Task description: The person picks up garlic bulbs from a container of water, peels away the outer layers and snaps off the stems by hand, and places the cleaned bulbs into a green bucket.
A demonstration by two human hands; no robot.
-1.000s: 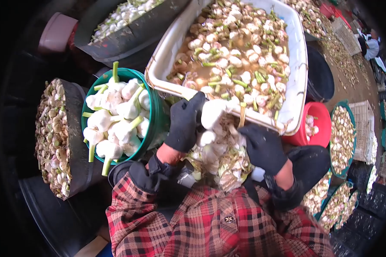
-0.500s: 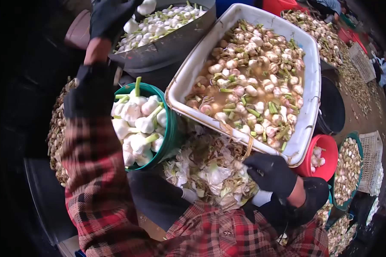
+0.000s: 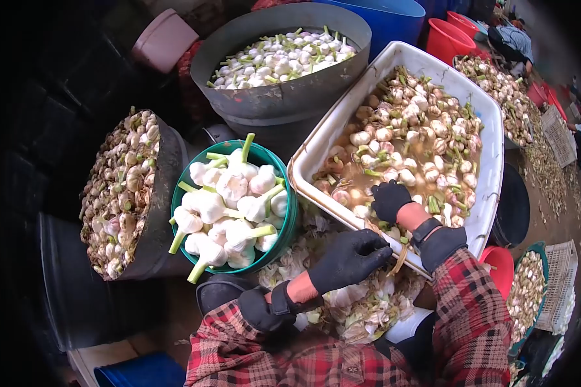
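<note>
My right hand (image 3: 391,201), in a black glove, is at the near side of a white tub (image 3: 326,199), over peeled and unpeeled garlic bulbs (image 3: 404,176) in brown water. Its fingers curl down, and what lies under them is hidden. My left hand (image 3: 348,260), also black-gloved, is just outside the tub's near rim, above a heap of papery garlic skins (image 3: 361,309). Its fingers are loosely bent, with nothing visible in them. A green bucket (image 3: 293,222) to the left holds large white garlic bulbs (image 3: 229,200) with cut green stems.
Behind the bucket stands a big grey bin (image 3: 271,100) of cleaned garlic. A dark container (image 3: 168,187) of dirtier garlic is at left. Red buckets (image 3: 448,40), a red basin (image 3: 499,263) and a white crate (image 3: 557,284) are at right. Another person (image 3: 513,42) is in the background.
My left hand has come back from the grey bin, where white garlic was at its fingers, to the tub's near rim. My right hand has moved from beside the skins into the tub.
</note>
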